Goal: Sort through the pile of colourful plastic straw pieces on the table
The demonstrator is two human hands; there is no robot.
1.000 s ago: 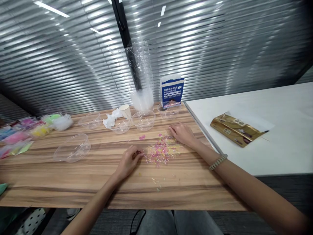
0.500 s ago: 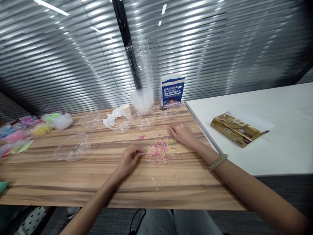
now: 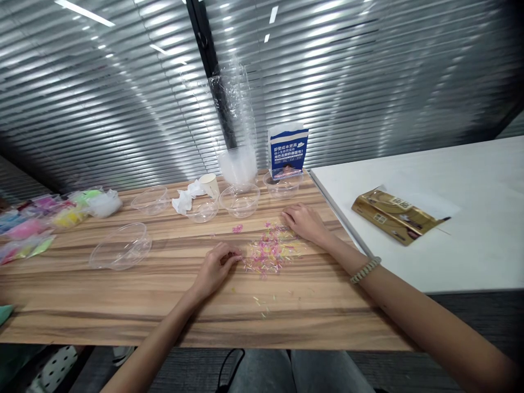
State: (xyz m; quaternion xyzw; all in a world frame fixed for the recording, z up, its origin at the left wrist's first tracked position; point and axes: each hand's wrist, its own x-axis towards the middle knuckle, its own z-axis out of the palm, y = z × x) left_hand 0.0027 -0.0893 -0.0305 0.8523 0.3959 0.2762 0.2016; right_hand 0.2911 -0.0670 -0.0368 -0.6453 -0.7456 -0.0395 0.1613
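Note:
A loose pile of small pink, yellow and whitish slivers (image 3: 271,252) lies spread on the wooden table. At its left edge rests my left hand (image 3: 216,266), with thumb and fingertips drawn together in a pinch; whatever is between them is too small to make out. My right hand (image 3: 303,221), a beaded band on its wrist, lies palm down at the pile's upper right, its fingers stretched out and slightly bent, with nothing visible in them. A small pink clump (image 3: 237,228) sits just beyond the pile. A few pale slivers (image 3: 262,307) are scattered nearer the front edge.
Clear plastic bowls (image 3: 240,201) stand along the back, beside a paper cup (image 3: 209,185), crumpled tissue (image 3: 186,199) and a blue package (image 3: 289,153). Another clear bowl (image 3: 121,246) is at left, near bags of coloured material (image 3: 67,216). A gold wrapper (image 3: 399,214) lies on the white table.

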